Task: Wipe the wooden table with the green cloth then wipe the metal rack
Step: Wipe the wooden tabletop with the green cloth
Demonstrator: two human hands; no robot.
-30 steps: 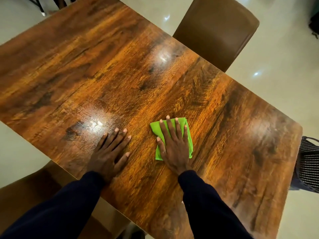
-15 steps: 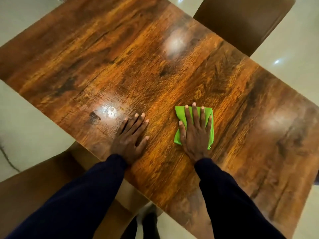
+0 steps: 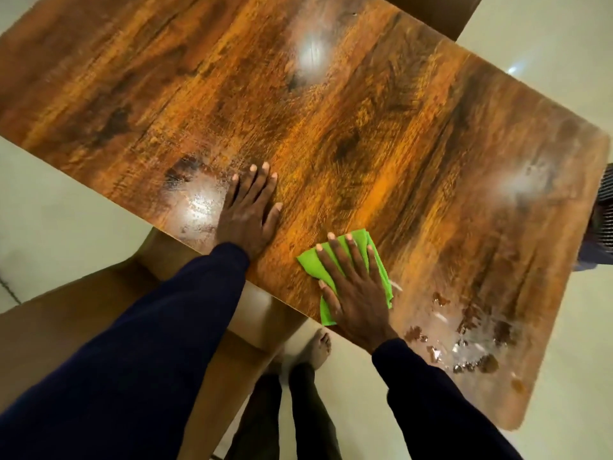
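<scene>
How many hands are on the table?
2. The left hand lies flat, directly on the wooden table, near its close edge. The right hand presses flat on the green cloth, further right. No others seem hidden.

The cloth (image 3: 311, 265) is laid on the table (image 3: 398, 127) by its near edge, with the right hand (image 3: 356, 293) pressed flat on it. The left hand (image 3: 247, 214) is laid flat on the table, left of the cloth and apart from it. One chair (image 3: 441, 11) is set beyond the far edge, another (image 3: 66, 327) before the near edge, at left.
</scene>
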